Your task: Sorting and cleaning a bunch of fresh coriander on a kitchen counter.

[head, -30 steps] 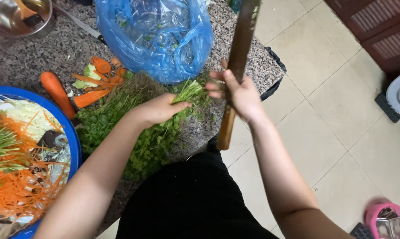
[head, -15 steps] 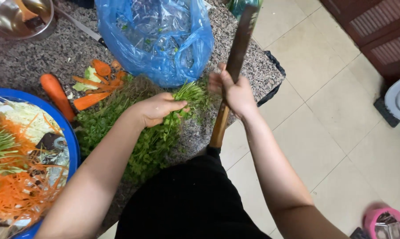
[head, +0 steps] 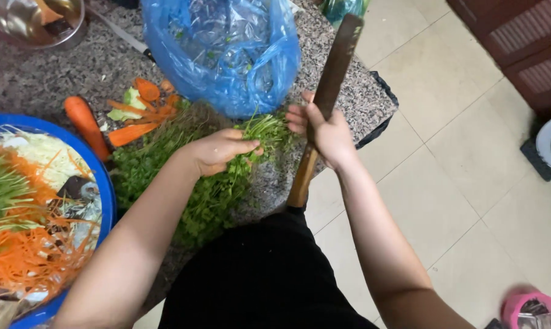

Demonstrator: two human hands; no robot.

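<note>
Left hand (head: 219, 150) lies palm-down on the herbs (head: 214, 183) on the stone counter (head: 50, 73), fingers pressed together pinching the stems. Right hand (head: 324, 131) wraps closed around a knife (head: 324, 103), held upright just beside the herbs. Crumpled blue plastic bag (head: 226, 55) sits just behind.

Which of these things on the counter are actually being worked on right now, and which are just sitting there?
In hand:
- bunch of green herbs, pressed down by the left hand
- long knife, in the right hand

Lying about:
- blue plastic bag
- whole carrot and carrot peelings
- blue basin of shredded vegetables
- metal bowl
</note>
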